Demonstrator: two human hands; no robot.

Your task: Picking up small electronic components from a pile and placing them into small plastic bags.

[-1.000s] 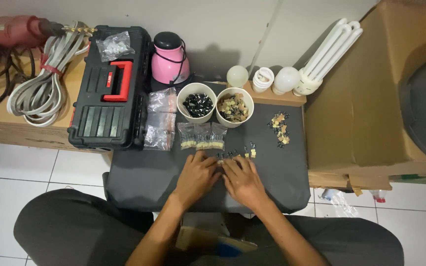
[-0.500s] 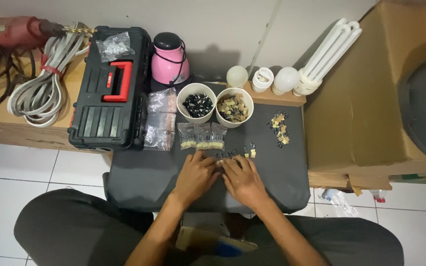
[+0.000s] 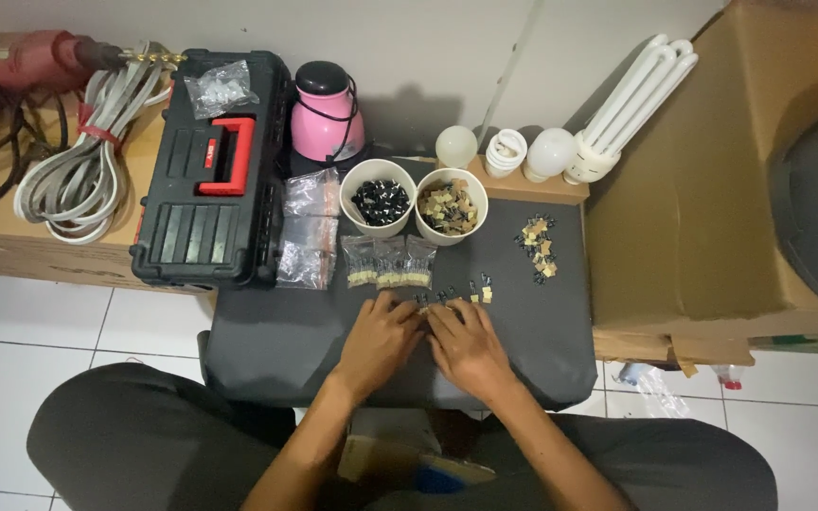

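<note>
Your left hand [image 3: 382,336] and right hand [image 3: 466,345] have barely shifted, both flat on the dark worktop [image 3: 276,341] over small clips [image 3: 478,291]; neither grip clenched; far: two cups [image 3: 379,197], three bagged packets [image 3: 390,262], four bulbs [image 3: 551,151].

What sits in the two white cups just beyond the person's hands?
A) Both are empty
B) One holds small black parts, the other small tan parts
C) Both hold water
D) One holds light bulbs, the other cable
B: the left white cup is filled with small black parts, and the right white cup with small tan parts.
</note>
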